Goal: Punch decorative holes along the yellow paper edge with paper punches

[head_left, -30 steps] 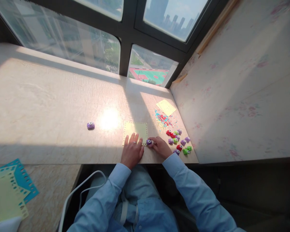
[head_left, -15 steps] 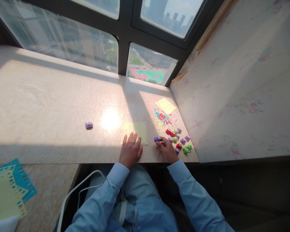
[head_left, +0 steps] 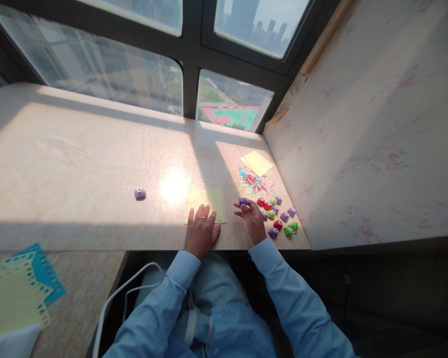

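My left hand (head_left: 202, 231) lies with its fingers spread on the lower part of a pale yellow sheet of paper (head_left: 212, 199), which has small holes punched along its edges. Just right of the sheet, my right hand (head_left: 253, 219) pinches a small purple craft punch (head_left: 243, 201) between thumb and fingers, apart from the paper. Close by on the right lie several more craft punches (head_left: 278, 225) in red, green and purple. Another purple punch (head_left: 140, 194) sits alone to the left of the sheet.
Red, blue and yellow paper bits (head_left: 252, 181) are scattered behind the punches, near a small yellow paper (head_left: 257, 163). Punched yellow and blue sheets (head_left: 11, 293) lie on a lower surface at left. A white cable (head_left: 104, 303) hangs beside my lap. A patterned wall (head_left: 358, 149) bounds the right.
My right hand has lifted the purple punch a little away from me and turned more upright. My left hand stays on the sheet. The view has shifted slightly.
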`<state>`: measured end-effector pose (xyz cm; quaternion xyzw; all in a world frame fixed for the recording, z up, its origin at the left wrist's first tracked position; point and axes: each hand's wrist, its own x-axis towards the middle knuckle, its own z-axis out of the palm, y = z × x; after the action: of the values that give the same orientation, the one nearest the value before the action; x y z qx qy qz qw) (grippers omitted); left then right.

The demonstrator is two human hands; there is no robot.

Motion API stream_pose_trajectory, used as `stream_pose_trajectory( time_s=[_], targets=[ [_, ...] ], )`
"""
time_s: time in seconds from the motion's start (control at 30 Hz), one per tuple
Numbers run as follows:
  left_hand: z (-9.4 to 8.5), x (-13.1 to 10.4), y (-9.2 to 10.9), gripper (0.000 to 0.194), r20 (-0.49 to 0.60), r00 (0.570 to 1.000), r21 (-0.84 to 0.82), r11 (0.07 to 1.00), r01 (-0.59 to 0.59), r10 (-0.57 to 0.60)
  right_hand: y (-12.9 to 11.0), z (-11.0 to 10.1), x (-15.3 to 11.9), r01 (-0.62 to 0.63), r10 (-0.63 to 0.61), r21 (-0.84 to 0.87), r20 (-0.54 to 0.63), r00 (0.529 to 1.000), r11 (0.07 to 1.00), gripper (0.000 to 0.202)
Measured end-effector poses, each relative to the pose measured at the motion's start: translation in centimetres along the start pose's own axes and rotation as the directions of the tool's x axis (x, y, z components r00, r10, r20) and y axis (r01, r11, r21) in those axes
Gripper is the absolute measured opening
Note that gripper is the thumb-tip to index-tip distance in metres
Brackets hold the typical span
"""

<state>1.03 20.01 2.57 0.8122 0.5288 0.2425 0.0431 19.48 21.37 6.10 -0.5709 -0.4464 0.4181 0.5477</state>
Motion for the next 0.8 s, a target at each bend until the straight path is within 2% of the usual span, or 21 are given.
stream_pose_trajectory(
  time_s=[0.17,0.37,0.5,0.57,0.63,0.67,0.73,0.8],
  targets=[
    [0.4,-0.1,-0.1,0.038,-0.016,1.0,0.005,1.0,-0.015,0.015,0.0,-1.3,-0.8,-0.051,0.061,0.082,-0.122,0.991,0.995,0.056],
    [0.7,0.0,-0.5,0.039,-0.069,0.996,-0.039,0.997,-0.064,0.061,0.0,-2.7,-3.4,-0.144,0.188,0.207,-0.209,0.96,0.968,0.056],
    [0.4,-0.6,-0.2,0.033,-0.183,0.98,-0.224,0.967,-0.12,0.079,-0.5,-2.8,-5.0,-0.177,0.228,0.231,-0.214,0.95,0.957,0.053],
    [-0.3,-1.3,0.8,0.03,-0.248,0.969,-0.379,0.919,-0.106,0.01,-0.9,-2.3,-5.7,-0.177,0.228,0.227,-0.221,0.948,0.958,0.052],
    [-1.5,-2.1,2.4,0.029,-0.226,0.962,-0.582,0.813,-0.008,-0.152,-1.2,-1.6,-6.5,-0.172,0.219,0.219,-0.215,0.952,0.961,0.051],
    [-2.2,-2.5,3.4,0.029,-0.165,0.953,-0.69,0.72,0.071,-0.252,-1.3,-1.1,-6.9,-0.171,0.213,0.212,-0.199,0.957,0.962,0.051],
    [-3.5,-3.1,5.4,0.03,0.055,0.918,-0.85,0.463,0.249,-0.393,-1.3,0.0,-8.0,-0.165,0.196,0.196,-0.151,0.969,0.966,0.048],
    [-4.3,-3.4,6.9,0.034,0.236,0.872,-0.903,0.236,0.36,-0.428,-1.0,1.1,-9.1,-0.129,0.153,0.18,-0.121,0.981,0.975,0.044]
  ],
)
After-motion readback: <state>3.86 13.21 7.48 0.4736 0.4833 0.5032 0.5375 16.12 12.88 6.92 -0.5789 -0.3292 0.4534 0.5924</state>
